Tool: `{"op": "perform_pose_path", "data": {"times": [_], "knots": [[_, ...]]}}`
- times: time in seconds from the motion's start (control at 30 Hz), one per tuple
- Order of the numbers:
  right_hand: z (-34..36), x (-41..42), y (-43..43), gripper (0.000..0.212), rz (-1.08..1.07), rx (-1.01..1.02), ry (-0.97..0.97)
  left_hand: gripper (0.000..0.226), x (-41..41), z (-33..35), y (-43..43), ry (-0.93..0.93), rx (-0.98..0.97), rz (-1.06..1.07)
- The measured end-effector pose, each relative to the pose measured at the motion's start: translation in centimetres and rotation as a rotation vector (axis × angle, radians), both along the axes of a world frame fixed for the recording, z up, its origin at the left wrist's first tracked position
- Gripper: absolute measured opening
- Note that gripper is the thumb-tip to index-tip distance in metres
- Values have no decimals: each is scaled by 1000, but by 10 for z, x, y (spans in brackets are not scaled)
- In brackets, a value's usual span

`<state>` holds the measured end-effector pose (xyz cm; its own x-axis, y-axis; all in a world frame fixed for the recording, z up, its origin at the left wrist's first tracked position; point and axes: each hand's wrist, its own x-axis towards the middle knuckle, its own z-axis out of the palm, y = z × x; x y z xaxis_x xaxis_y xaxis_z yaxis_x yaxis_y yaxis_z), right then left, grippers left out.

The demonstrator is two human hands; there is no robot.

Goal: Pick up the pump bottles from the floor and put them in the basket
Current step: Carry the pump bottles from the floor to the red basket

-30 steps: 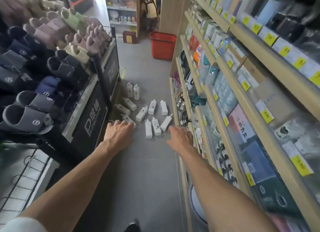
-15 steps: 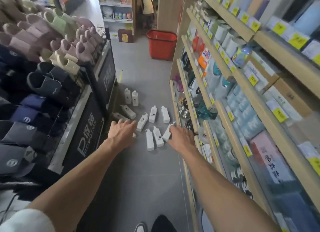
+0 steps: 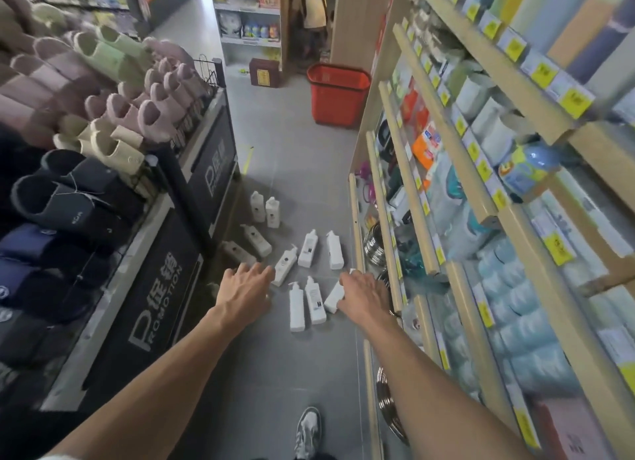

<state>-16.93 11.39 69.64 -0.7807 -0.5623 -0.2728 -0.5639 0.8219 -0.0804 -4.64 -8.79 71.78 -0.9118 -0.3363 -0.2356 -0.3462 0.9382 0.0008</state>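
Observation:
Several white pump bottles (image 3: 308,248) lie scattered on the grey aisle floor; two more (image 3: 272,212) stand upright near the slipper rack. A red shopping basket (image 3: 337,95) stands on the floor farther down the aisle, by the end of the right shelf. My left hand (image 3: 245,285) is stretched out above the left side of the bottles, fingers loosely spread, holding nothing. My right hand (image 3: 365,294) reaches out over the bottle nearest the right shelf (image 3: 334,297), fingers relaxed and empty. Both hands are still above the bottles, not touching them as far as I can see.
A slipper display rack (image 3: 113,170) with a black promotion panel walls the aisle on the left. Wooden shelves of goods (image 3: 457,198) run along the right. My shoe (image 3: 307,432) is at the bottom. A person stands at the far end beyond the basket.
I have stepped forward along the aisle; the bottles and the basket look nearer. Both arms stay stretched out, hands now over the nearest bottles. My foot has come into view.

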Motion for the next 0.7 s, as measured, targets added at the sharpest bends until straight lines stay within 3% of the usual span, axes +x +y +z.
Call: {"op": "perform_pose_path", "data": {"times": [0.3, 0.7], "knots": [[-22, -100, -37, 35, 114, 71, 33, 48, -97, -19, -34, -60, -2, 44], [-68, -210, -95, 48, 91, 110, -13, 44, -217, -70, -87, -84, 36, 38]]}}
